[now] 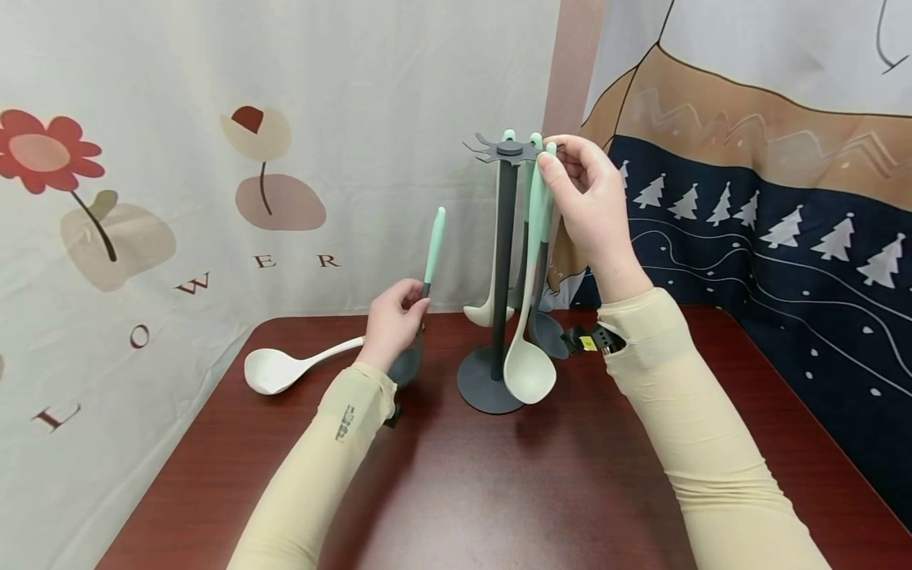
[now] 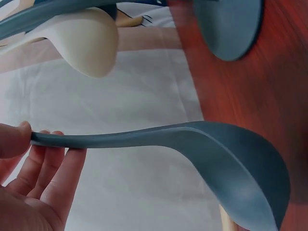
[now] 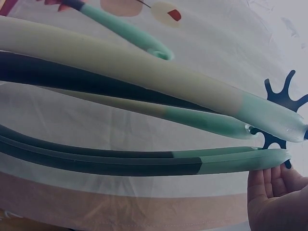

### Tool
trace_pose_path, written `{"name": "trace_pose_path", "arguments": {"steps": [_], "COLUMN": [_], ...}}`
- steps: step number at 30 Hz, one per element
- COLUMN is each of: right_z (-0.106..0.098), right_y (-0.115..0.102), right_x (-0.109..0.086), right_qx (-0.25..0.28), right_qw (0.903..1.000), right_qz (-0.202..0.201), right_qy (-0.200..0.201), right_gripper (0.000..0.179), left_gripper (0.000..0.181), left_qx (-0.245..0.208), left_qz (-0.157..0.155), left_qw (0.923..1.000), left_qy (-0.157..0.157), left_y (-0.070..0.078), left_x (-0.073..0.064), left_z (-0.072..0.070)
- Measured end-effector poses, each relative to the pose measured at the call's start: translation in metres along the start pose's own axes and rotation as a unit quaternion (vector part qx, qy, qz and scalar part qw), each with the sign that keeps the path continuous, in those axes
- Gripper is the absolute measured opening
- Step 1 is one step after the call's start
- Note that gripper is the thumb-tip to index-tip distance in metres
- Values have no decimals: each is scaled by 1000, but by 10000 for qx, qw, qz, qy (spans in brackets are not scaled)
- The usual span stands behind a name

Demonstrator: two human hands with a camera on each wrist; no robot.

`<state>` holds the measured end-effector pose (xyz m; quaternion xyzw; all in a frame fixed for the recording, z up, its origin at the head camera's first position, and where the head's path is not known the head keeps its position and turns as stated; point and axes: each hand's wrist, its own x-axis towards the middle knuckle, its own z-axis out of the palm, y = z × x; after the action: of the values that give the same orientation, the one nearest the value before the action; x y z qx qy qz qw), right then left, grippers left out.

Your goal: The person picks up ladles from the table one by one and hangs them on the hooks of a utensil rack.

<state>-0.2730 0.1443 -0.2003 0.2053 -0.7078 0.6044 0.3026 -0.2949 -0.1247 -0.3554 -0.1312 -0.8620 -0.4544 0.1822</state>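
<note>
My left hand point(image 1: 392, 321) pinches a dark grey ladle point(image 2: 231, 163) by its shaft, mint handle point(image 1: 435, 241) upward and bowl low over the table. To its right, several mint-handled utensils hang from a dark grey stand point(image 1: 503, 269). My right hand point(image 1: 590, 194) is at the stand's top, thumb and fingers at the handle end of a hanging dark grey ladle point(image 3: 144, 164). Beside that one hangs a cream ladle point(image 1: 530, 372) at the front. Another cream utensil point(image 1: 487, 313) hangs behind the post.
A white ladle point(image 1: 274, 372) lies at the table's back left, its handle reaching behind my left hand. The stand's round base point(image 1: 473, 388) rests on the red-brown table point(image 1: 484, 491). Printed curtains point(image 1: 399, 103) hang behind and to the right.
</note>
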Motion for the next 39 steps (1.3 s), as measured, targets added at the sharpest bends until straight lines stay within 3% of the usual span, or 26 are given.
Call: {"name": "trace_pose_path", "arguments": {"steps": [11,19,39], "right_z": [0,0,1], "right_y": [2,2,1], "right_x": [1,1,0], "right_qx": [-24,6,70], "right_qw": [10000,10000,9999], "right_qz": [13,21,-51], "right_qy": [3,17,54], "right_gripper": [35,35,35], "left_gripper": [13,13,21], "left_qx": [-738,-1042,-1559], "left_qz": [-90,167,535], "left_qw": [9957,9905,9802], "left_qy": [547,879,1098], "left_y": [18,32,66], "left_x": [3,9,19], "left_z": [-2,-3,-1]}}
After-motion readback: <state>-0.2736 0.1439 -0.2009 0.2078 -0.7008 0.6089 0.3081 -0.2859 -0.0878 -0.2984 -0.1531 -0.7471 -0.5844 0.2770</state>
